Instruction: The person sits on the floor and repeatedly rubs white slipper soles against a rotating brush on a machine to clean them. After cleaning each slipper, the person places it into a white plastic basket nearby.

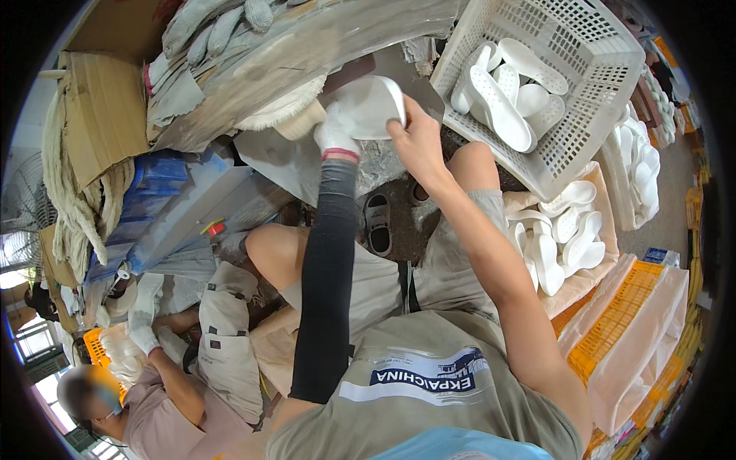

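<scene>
A white shoe sole (pixel 381 106) is held between my two hands beside a pale fringed wheel (pixel 290 109). My left hand (pixel 337 132), in a white glove with a pink cuff, is closed on the sole's left part; the white of glove and sole blends, so its fingers are hard to make out. With bare fingers and thumb, my right hand (pixel 419 142) pinches the sole's right edge. The wheel stands just left of my gloved hand; I cannot tell whether they touch.
A white plastic basket (pixel 552 172) with several white soles stands at the upper right. Below it, more soles fill a cloth-lined crate (pixel 606 222). Grey gloves (pixel 222 34) lie on the ledge ahead. At lower left a co-worker (pixel 165 391) sits near me, wearing gloves.
</scene>
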Motion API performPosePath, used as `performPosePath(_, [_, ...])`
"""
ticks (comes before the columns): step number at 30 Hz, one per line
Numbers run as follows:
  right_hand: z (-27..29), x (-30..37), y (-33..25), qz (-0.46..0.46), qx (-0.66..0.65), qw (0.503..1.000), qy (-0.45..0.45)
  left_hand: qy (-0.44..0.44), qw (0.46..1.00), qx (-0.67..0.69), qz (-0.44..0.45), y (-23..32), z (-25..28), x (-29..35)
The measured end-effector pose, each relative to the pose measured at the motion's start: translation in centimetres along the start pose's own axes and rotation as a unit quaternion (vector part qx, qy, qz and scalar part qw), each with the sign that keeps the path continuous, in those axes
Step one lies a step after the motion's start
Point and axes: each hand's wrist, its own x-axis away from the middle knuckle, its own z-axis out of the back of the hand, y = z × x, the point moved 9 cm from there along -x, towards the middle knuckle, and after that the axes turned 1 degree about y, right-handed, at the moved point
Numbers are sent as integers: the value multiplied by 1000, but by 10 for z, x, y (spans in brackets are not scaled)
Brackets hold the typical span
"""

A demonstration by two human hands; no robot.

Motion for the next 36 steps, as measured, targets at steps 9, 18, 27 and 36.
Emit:
performPosePath(9, [-64, -56, 16, 44, 121, 987, -92, -117, 675, -728, -23, 69, -6, 70])
performPosePath(18, [7, 39, 8, 93, 164, 967, -174, -51, 995, -90, 11, -12, -11, 77])
performPosePath(27, [17, 14, -17, -48, 31, 998, -40, -41, 998, -26, 34, -11, -46, 63])
performPosePath(36, [44, 40, -33, 55, -23, 997, 52, -177, 983, 48, -11, -26, -74, 86])
